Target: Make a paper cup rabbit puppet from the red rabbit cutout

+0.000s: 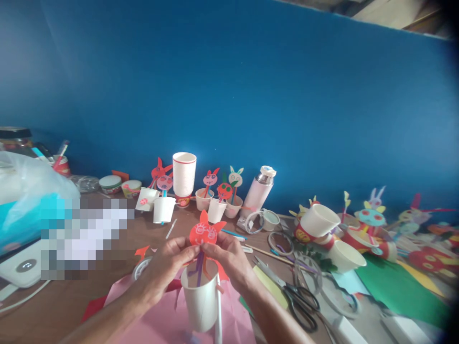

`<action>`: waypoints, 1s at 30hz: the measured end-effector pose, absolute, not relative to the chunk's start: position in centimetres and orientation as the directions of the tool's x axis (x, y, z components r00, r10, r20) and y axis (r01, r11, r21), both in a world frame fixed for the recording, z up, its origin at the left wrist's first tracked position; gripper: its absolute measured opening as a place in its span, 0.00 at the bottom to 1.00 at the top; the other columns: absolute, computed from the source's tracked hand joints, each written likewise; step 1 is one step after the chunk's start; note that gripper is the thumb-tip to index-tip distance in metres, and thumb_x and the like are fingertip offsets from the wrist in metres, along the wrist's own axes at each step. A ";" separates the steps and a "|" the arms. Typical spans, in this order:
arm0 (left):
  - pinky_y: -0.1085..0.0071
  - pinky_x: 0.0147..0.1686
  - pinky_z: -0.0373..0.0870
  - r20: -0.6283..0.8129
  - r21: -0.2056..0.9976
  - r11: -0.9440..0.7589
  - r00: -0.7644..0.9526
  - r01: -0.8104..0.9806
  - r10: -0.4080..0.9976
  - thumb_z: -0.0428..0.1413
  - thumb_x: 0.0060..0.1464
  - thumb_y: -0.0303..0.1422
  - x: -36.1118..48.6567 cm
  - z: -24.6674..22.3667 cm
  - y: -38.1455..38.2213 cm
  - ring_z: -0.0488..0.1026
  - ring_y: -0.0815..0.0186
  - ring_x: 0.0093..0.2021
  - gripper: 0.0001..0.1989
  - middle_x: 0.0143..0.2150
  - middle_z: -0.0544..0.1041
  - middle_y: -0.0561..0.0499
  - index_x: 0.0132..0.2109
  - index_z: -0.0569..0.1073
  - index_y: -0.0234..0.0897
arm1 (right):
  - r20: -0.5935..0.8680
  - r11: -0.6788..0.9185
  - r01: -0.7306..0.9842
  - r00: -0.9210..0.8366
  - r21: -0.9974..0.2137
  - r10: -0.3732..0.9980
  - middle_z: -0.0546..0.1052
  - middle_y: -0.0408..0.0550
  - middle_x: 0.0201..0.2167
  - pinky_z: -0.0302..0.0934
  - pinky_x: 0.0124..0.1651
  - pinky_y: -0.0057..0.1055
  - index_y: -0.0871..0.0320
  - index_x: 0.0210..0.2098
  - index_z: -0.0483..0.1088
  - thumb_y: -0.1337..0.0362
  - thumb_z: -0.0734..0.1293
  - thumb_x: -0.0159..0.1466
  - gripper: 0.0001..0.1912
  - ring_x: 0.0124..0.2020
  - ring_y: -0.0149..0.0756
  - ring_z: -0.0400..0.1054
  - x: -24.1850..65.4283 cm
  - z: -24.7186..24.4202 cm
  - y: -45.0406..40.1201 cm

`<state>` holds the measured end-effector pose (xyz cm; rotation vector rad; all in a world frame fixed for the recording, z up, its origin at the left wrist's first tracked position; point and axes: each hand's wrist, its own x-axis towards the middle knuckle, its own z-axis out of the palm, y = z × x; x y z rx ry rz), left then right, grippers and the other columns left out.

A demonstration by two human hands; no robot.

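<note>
A red paper animal head (202, 234) with two pointed ears and a drawn face is pinched at its lower edge by both hands. My left hand (174, 260) grips it from the left side, and my right hand (229, 259) from the right, with the thumbs nearly meeting under the face. Purple and orange strips (199, 272) hang below the head into a white paper cup (201, 306). The cup stands beneath my hands, over pink paper (158, 315). A white stick (218, 310) runs along the cup's right side.
Finished-looking cup puppets (217, 209), a tall cup stack (184, 174) and a thermos (256, 196) line the blue wall. Scissors (299, 296), tape rolls (281, 243) and green paper (401, 291) lie to the right, with more cups (346, 256). A plastic bag (32, 191) is left.
</note>
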<state>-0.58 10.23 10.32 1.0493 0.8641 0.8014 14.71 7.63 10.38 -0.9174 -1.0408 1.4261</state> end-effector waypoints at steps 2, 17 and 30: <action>0.73 0.38 0.69 -0.210 0.937 0.311 0.451 -0.162 0.868 0.64 0.48 0.38 -0.6 10.1 10.4 0.75 0.66 0.34 0.13 0.32 0.82 0.48 0.38 0.80 0.35 | 0.020 -0.011 -0.313 -0.097 -0.950 0.995 0.78 0.45 0.27 0.63 0.41 0.33 0.59 0.30 0.74 0.54 0.75 0.51 0.15 0.31 0.38 0.72 14.8 10.3 7.6; 0.72 0.40 0.71 -0.194 0.934 0.308 0.465 -0.182 0.864 0.66 0.45 0.38 -0.5 10.0 10.2 0.78 0.63 0.37 0.18 0.38 0.83 0.48 0.43 0.78 0.34 | 0.100 0.102 -0.029 0.063 -0.994 0.993 0.72 0.43 0.23 0.60 0.33 0.29 0.60 0.27 0.72 0.55 0.69 0.58 0.13 0.28 0.35 0.65 15.3 7.8 8.4; 0.76 0.34 0.70 -0.215 0.919 0.335 0.446 -0.209 0.869 0.66 0.44 0.35 -0.2 9.6 10.4 0.76 0.68 0.31 0.14 0.32 0.83 0.49 0.39 0.79 0.34 | 0.132 0.133 -0.012 0.024 -0.991 0.991 0.74 0.45 0.26 0.59 0.33 0.28 0.61 0.29 0.72 0.54 0.66 0.61 0.15 0.28 0.33 0.65 15.3 8.3 8.3</action>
